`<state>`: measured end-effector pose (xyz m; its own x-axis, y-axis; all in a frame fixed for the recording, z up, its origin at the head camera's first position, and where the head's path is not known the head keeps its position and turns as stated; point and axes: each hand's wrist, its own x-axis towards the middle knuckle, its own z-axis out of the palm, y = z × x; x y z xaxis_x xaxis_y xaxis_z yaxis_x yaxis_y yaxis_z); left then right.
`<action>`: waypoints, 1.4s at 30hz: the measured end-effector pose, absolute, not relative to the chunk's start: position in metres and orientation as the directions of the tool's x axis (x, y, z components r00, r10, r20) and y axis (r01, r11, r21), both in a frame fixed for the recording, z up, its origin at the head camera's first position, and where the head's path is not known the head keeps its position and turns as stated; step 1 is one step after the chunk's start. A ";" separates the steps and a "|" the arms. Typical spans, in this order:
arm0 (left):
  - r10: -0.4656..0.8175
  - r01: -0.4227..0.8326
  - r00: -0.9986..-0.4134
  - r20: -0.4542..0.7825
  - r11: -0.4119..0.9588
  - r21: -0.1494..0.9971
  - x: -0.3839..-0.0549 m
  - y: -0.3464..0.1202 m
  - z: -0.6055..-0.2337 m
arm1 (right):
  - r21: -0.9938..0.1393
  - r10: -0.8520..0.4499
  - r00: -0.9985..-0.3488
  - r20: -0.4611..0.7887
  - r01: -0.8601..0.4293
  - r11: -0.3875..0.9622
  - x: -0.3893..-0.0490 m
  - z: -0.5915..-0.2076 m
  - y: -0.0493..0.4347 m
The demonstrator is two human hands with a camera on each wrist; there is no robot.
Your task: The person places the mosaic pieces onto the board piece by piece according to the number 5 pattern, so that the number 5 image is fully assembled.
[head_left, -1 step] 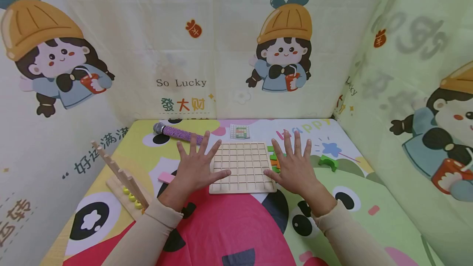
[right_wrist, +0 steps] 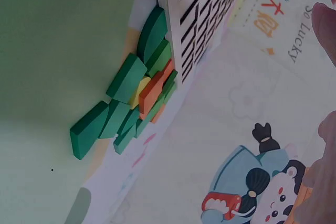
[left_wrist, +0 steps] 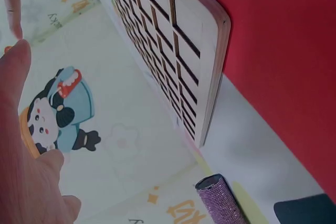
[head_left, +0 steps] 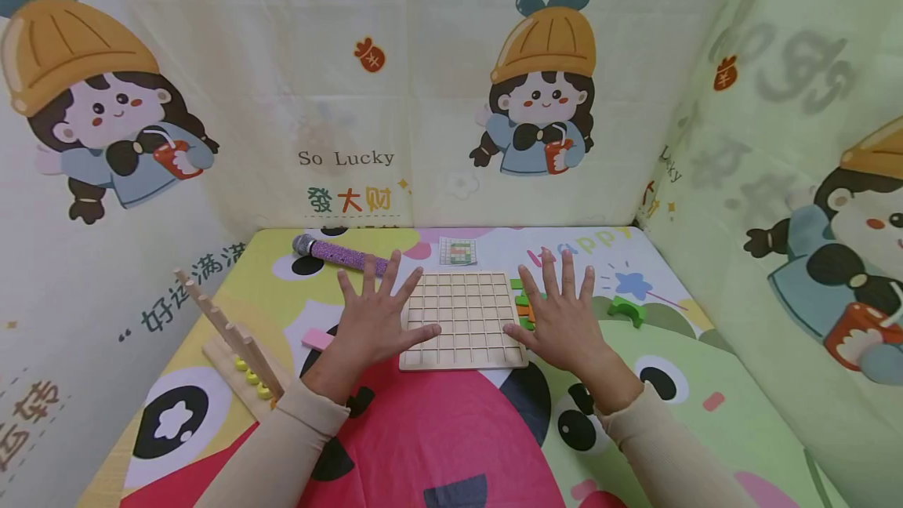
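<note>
A square wooden grid board (head_left: 466, 312) lies in the middle of the table, its cells bare. My left hand (head_left: 377, 324) hovers over its left edge with fingers spread, thumb across the nearest cells, holding nothing. On the other side my right hand (head_left: 564, 328) is spread the same way, the thumb over the board's right edge. Beside that edge lie several green and orange blocks (right_wrist: 126, 77), partly hidden by the right hand in the head view; a yellow one (right_wrist: 139, 93) shows among them. In the left wrist view the board (left_wrist: 194, 30) appears from its corner, apart from the fingers.
Behind the board lies a small printed grid card (head_left: 458, 252). A purple glittery microphone (head_left: 339, 253) lies back left, a pink block (head_left: 317, 339) nearer. At left stands a wooden peg rack (head_left: 236, 371) with yellow pieces. A green arched block (head_left: 626, 310) lies at right.
</note>
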<state>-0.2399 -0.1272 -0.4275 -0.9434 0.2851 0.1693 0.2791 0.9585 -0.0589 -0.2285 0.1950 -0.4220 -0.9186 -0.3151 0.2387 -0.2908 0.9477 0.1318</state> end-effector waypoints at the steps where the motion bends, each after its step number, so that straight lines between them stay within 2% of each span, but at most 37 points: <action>1: 0.286 0.280 -0.944 0.166 0.958 -0.056 -0.240 -0.127 -0.428 | 0.129 -0.314 -0.919 0.238 -0.291 0.948 -0.228 -0.423 0.195; 9: 0.321 0.324 -0.939 0.124 0.946 0.004 -0.239 -0.127 -0.435 | 0.110 -0.312 -0.921 0.233 -0.294 0.949 -0.225 -0.427 0.198; 16: 0.357 0.364 -0.931 0.071 0.922 0.131 -0.238 -0.132 -0.440 | 0.058 -0.308 -0.927 0.213 -0.303 0.951 -0.224 -0.430 0.204; 36: 0.375 0.330 -0.921 -0.101 0.893 0.305 -0.255 -0.144 -0.465 | -0.280 -0.330 -0.935 0.130 -0.354 0.892 -0.261 -0.428 0.228; 42: 0.369 0.307 -0.920 -0.133 0.889 0.338 -0.258 -0.147 -0.468 | -0.326 -0.367 -0.925 0.095 -0.377 0.867 -0.277 -0.426 0.236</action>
